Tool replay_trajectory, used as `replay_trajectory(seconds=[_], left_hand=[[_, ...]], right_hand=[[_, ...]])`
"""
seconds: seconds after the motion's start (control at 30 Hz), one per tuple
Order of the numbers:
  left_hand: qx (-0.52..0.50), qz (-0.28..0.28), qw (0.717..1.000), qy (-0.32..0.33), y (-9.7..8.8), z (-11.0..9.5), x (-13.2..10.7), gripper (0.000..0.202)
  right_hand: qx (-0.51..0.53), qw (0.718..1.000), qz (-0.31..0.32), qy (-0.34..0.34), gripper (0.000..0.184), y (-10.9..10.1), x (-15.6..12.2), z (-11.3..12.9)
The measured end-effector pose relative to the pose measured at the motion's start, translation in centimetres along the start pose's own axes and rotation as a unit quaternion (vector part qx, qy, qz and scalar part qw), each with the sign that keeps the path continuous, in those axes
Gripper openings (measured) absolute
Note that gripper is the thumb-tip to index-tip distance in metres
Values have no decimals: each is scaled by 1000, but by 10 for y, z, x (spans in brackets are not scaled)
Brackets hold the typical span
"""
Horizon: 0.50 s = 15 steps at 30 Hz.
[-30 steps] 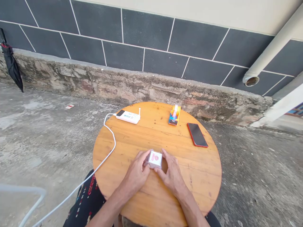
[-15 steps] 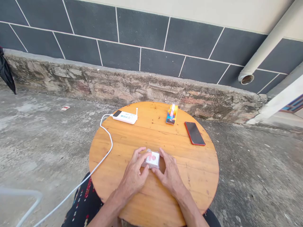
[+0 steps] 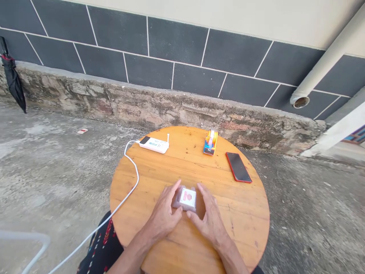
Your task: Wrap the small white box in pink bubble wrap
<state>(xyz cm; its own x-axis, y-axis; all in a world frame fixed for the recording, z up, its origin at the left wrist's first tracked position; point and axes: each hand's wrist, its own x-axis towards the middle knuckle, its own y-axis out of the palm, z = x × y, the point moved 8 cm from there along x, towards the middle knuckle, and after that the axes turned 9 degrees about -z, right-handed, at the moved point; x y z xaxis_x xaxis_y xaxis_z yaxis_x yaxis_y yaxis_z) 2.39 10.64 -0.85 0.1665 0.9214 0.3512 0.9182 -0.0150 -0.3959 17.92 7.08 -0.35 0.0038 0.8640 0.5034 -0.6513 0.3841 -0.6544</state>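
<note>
A small white box (image 3: 187,199) with a red round mark on top, in clear wrap, lies flat on the round wooden table (image 3: 159,179). My left hand (image 3: 165,214) cups its left side, thumb and fingers pressed against it. From the right, my right hand (image 3: 209,217) touches the box with thumb and fingers curled around its edge. Both hands hold the box between them near the table's front middle.
At the table's back lie a white power bank (image 3: 154,144) with a white cable (image 3: 131,163) running off the left edge, an orange and blue tape dispenser (image 3: 210,142), and a red-edged phone (image 3: 238,167). A black umbrella (image 3: 13,78) leans at far left. A white drainpipe (image 3: 322,68) ends at right.
The box was tilted up between my hands a second ago; now it lies flat on the table. My hands have spread slightly along its sides. The camera shifted a little.
</note>
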Motion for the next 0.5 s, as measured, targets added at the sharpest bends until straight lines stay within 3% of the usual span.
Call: replay_trajectory(seconds=[0.13, 0.27, 0.5], left_hand=[[12, -14, 999, 29, -7, -7, -3, 83], [9, -37, 999, 15, -13, -4, -5, 84], [3, -38, 999, 19, -13, -11, -2, 60]], right_hand=[[-4, 999, -11, 34, 73, -8, 0, -6], [19, 999, -19, 44, 67, -16, 1, -7], [34, 999, 6, 12, 44, -18, 4, -11]])
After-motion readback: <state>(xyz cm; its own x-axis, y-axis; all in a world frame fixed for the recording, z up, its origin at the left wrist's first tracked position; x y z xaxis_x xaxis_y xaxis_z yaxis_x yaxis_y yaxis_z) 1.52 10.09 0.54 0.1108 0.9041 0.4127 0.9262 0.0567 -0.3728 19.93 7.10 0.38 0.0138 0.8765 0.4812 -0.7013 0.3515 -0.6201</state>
